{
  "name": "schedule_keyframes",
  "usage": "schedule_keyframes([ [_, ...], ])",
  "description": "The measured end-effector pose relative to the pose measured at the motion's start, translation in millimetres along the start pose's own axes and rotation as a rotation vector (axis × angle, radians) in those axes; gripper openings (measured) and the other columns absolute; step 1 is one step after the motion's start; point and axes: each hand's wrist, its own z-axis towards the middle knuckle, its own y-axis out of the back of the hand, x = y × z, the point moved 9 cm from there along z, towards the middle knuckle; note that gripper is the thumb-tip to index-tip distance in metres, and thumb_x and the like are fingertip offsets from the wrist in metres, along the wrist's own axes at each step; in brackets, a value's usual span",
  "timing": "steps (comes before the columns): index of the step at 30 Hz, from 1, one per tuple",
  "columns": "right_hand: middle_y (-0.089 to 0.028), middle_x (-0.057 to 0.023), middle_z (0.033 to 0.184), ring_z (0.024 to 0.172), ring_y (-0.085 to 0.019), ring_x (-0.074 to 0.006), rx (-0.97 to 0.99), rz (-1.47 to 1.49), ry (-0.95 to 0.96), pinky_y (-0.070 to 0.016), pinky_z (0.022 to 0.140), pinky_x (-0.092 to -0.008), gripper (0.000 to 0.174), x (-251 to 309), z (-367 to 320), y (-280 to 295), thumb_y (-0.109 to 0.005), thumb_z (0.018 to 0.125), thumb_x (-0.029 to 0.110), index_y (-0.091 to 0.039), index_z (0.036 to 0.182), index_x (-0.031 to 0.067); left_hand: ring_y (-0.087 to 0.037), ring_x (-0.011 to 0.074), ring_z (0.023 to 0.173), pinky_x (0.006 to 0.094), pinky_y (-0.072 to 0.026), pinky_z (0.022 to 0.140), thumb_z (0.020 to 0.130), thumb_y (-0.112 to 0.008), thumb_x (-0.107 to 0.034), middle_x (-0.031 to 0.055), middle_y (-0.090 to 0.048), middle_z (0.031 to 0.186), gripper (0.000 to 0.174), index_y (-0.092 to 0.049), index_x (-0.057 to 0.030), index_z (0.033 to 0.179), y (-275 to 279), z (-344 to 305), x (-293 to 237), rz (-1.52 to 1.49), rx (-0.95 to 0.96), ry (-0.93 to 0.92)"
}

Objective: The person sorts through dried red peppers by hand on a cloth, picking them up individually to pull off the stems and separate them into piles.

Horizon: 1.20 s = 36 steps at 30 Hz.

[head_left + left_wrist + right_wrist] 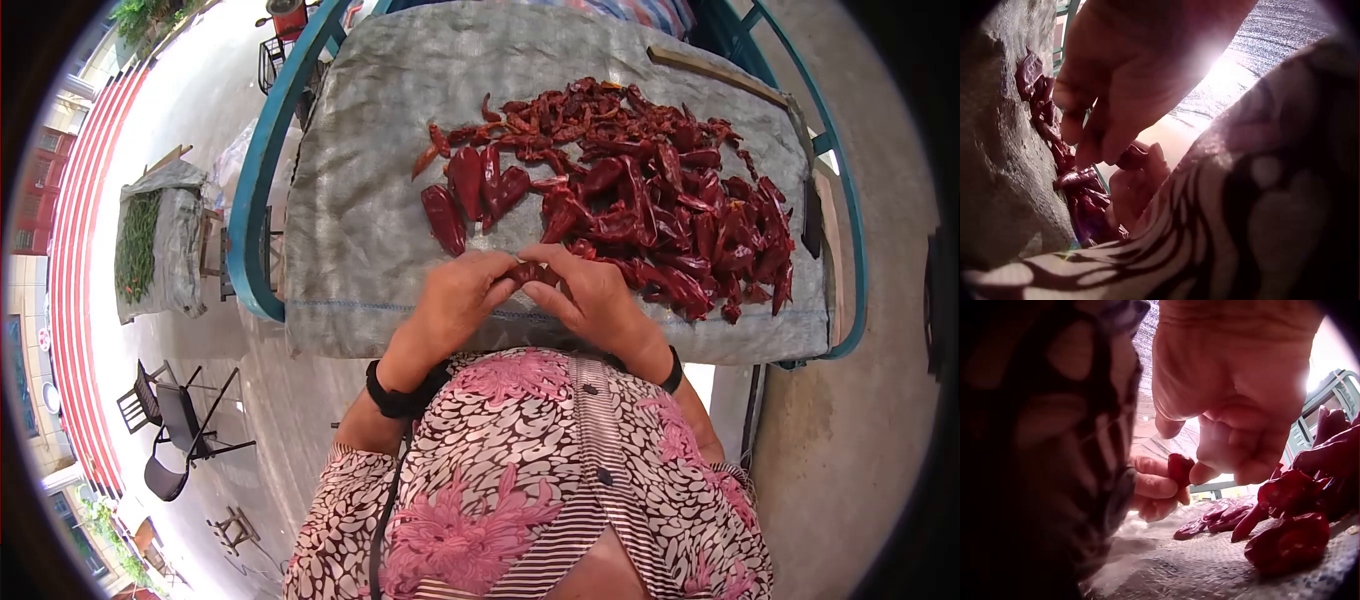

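Observation:
Close to my body, at the near side of a grey woven sheet (370,180), both hands meet on one dried red chili pepper (532,274). My left hand (462,305) pinches its left end between thumb and fingers. From the other side my right hand (597,305) pinches it too. Fingers cover much of the pepper; a dark red, shiny piece of it (1180,470) shows between the fingertips in the right wrist view. Just beyond the hands lie several whole, smooth peppers (444,218). A large heap of wrinkled, torn-looking red peppers (690,225) spreads to the right.
Smaller shrivelled pepper pieces (570,115) lie at the heap's far side. A wooden strip (715,75) rests on the sheet's far right. Blue-green metal rails (250,220) border both sides. Off left stand a stand with green produce (140,245) and a black folding chair (180,420).

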Motion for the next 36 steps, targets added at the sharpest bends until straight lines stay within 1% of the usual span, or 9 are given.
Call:
schedule_keyframes([
  [2,-0.072,-0.0161,0.103,0.088,-0.072,-0.0355,-0.025,0.059,-0.001,-0.0571,0.071,-0.0407,0.031,-1,1,-1,-0.07,0.096,0.021,-0.063,0.123,0.0078,-0.064,0.0352,0.093,0.0448,-0.0523,0.076,0.089,-0.072,-0.015,0.0116,-0.067,0.096,0.021,-0.068,-0.0083,0.109,-11,4,7,0.052,0.049,0.007],
  [6,-0.072,-0.0153,0.104,0.087,-0.072,-0.035,-0.094,0.023,-0.047,-0.0568,0.071,-0.0401,0.029,-6,-2,11,-0.068,0.097,0.016,-0.063,0.124,0.0079,-0.066,0.0293,0.088,0.0393,-0.0522,0.076,0.092,-0.074,-0.022,0.0101,-0.067,0.098,0.025,-0.07,-0.009,0.112,6,19,-6,0.086,0.031,-0.025],
  [8,-0.072,-0.0149,0.105,0.086,-0.072,-0.0346,-0.159,-0.038,-0.082,-0.0568,0.071,-0.0396,0.033,-12,-5,16,-0.068,0.097,0.015,-0.062,0.128,0.0087,-0.065,0.0288,0.086,0.0397,-0.0516,0.076,0.093,-0.074,-0.023,0.0099,-0.064,0.096,0.025,-0.069,-0.0089,0.113,21,29,4,0.142,-0.144,-0.012],
  [12,-0.071,-0.0126,0.091,0.073,-0.07,-0.0295,-0.281,-0.028,-0.238,-0.0551,0.066,-0.0367,0.047,-25,-11,29,-0.069,0.096,0.011,-0.055,0.141,0.0116,-0.066,0.0327,0.085,0.0445,-0.0515,0.07,0.09,-0.077,-0.027,0.0111,-0.059,0.094,0.027,-0.065,-0.0076,0.104,30,52,17,0.376,-0.304,0.126],
  [22,-0.068,-0.008,0.081,0.066,-0.067,-0.0192,-0.4,-0.081,-0.151,-0.0525,0.062,-0.032,0.044,-30,-20,29,-0.068,0.098,0.011,-0.056,0.139,0.008,-0.065,0.0334,0.081,0.0452,-0.0509,0.067,0.08,-0.08,-0.022,0.0095,-0.059,0.094,0.024,-0.063,-0.006,0.085,35,65,44,0.456,-0.42,0.214],
  [25,-0.067,-0.0072,0.078,0.065,-0.065,-0.0168,-0.434,0.033,-0.239,-0.0514,0.062,-0.0306,0.04,-33,-20,33,-0.067,0.1,0.014,-0.056,0.138,0.0065,-0.067,0.0309,0.078,0.044,-0.0528,0.067,0.082,-0.077,-0.017,0.0096,-0.06,0.094,0.017,-0.064,-0.0079,0.086,46,57,21,0.284,-0.379,0.192],
  [28,-0.065,-0.0065,0.076,0.065,-0.064,-0.0156,-0.397,0.123,-0.347,-0.0501,0.062,-0.0288,0.038,-36,-19,35,-0.066,0.102,0.019,-0.057,0.136,0.0059,-0.065,0.0201,0.077,0.0337,-0.0498,0.066,0.084,-0.079,-0.013,0.0064,-0.061,0.088,0.014,-0.069,-0.0054,0.09,42,44,0,0.032,-0.281,0.154],
  [31,-0.063,-0.006,0.074,0.064,-0.062,-0.0146,-0.334,0.194,-0.37,-0.0488,0.061,-0.0282,0.035,-40,-18,31,-0.064,0.103,0.022,-0.058,0.134,0.0057,-0.065,0.0176,0.077,0.0311,-0.0494,0.066,0.087,-0.077,-0.009,0.0055,-0.061,0.089,0.011,-0.068,-0.0046,0.092,15,40,-15,-0.208,0.024,-0.083],
  [36,-0.063,-0.0063,0.073,0.064,-0.06,-0.0126,-0.244,0.244,-0.347,-0.0475,0.059,-0.0291,0.023,-35,-18,21,-0.059,0.106,0.019,-0.064,0.122,0.0045,-0.064,0.0193,0.075,0.0328,-0.05,0.066,0.089,-0.077,-0.014,0.0052,-0.06,0.089,0.016,-0.069,-0.0074,0.101,-3,33,-4,-0.062,0.126,-0.116],
])
